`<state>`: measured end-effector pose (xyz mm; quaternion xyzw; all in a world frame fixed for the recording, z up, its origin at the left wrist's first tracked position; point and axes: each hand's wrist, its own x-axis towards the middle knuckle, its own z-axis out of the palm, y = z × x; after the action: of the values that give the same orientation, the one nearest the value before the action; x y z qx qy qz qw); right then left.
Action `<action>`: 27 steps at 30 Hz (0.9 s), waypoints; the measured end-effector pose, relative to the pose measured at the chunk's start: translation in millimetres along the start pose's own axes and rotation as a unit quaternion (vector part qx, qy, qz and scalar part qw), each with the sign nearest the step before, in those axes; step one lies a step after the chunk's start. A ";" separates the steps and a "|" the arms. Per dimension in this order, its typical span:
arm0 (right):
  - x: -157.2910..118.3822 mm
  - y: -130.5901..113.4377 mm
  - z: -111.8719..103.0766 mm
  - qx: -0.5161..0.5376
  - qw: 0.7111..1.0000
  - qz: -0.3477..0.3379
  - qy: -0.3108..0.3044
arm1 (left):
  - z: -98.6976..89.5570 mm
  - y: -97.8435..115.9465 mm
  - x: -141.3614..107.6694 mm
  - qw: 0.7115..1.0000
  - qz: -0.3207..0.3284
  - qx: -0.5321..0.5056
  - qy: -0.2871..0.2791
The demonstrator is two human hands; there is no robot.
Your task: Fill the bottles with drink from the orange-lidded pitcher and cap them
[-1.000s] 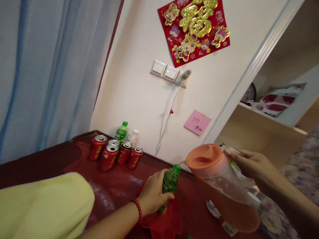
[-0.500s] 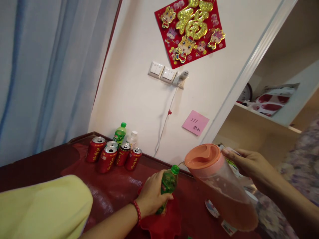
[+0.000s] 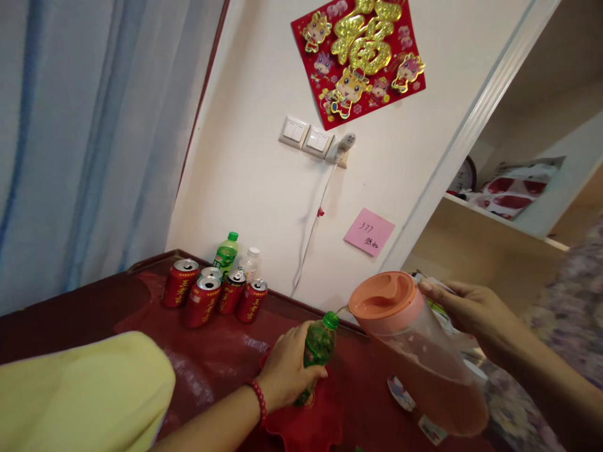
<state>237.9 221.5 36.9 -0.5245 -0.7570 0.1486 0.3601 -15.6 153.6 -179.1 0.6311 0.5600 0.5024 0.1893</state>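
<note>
Head view: the right hand [image 3: 468, 307], fingers partly hidden, is grasping a tilted, translucent, orange-lidded plastic pitcher [image 3: 428, 370]; a thin brownish stream [image 3: 342, 309] is reaching the mouth of a green plastic bottle [image 3: 322, 342]. The left hand [image 3: 286, 367] is wrapping its fingers around this bottle, above a red, wavy-edged dish [image 3: 318, 430], cut off below. Red metal cans [image 3: 202, 307] are partly hiding a green-capped bottle [image 3: 227, 252].

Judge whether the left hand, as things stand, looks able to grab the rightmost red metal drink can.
Probably not: the left hand is wrapped around the green plastic bottle, though the way across to the rightmost red metal drink can looks open.
</note>
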 end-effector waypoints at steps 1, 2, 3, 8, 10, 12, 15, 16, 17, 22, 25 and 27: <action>0.4 0.4 -0.1 0.004 1.000 0.007 -0.004 | 0.0 0.0 0.0 1.000 -0.001 0.001 0.000; 0.7 0.5 -0.2 0.008 1.000 0.017 -0.009 | 0.0 0.1 0.0 1.000 -0.001 0.002 0.000; 0.8 0.4 -0.3 0.011 0.999 0.026 -0.016 | -0.1 0.1 0.0 1.000 -0.002 0.003 -0.001; -0.8 -2.2 -0.4 0.017 0.999 0.023 -0.014 | -0.9 0.3 -0.1 1.000 -0.001 0.002 -0.004; -1.7 -3.1 -0.6 0.016 1.000 0.025 -0.011 | -1.1 0.5 -0.4 1.000 -0.001 0.001 -0.003; -1.7 -3.0 -0.9 0.011 1.000 0.024 -0.011 | -1.0 0.5 -0.7 1.000 -0.001 0.001 -0.003; -0.3 -1.5 -1.5 0.007 1.000 0.023 -0.009 | -0.8 0.3 -1.1 1.000 -0.002 -0.001 -0.003; 0.3 -0.9 -1.7 0.008 1.000 0.024 -0.008 | -0.8 0.3 -1.0 1.000 -0.002 -0.001 -0.003; 0.7 -0.6 -1.8 0.008 1.000 0.025 -0.008 | -0.8 0.2 -0.9 1.000 -0.002 -0.002 -0.004; 0.0 -2.5 -1.7 0.009 1.000 0.026 -0.013 | -1.0 0.8 0.0 1.000 -0.004 -0.001 -0.003; -0.2 -3.5 -1.0 0.016 0.999 0.025 -0.018 | -1.1 1.1 0.3 1.000 -0.004 -0.001 -0.003; 0.3 -2.7 -0.9 0.016 0.999 0.025 -0.018 | -1.5 1.0 0.4 1.000 -0.004 -0.002 -0.003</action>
<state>236.6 220.6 39.2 -0.5346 -0.7477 0.1789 0.3509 -16.4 153.2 -177.6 0.6301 0.5606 0.5010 0.1940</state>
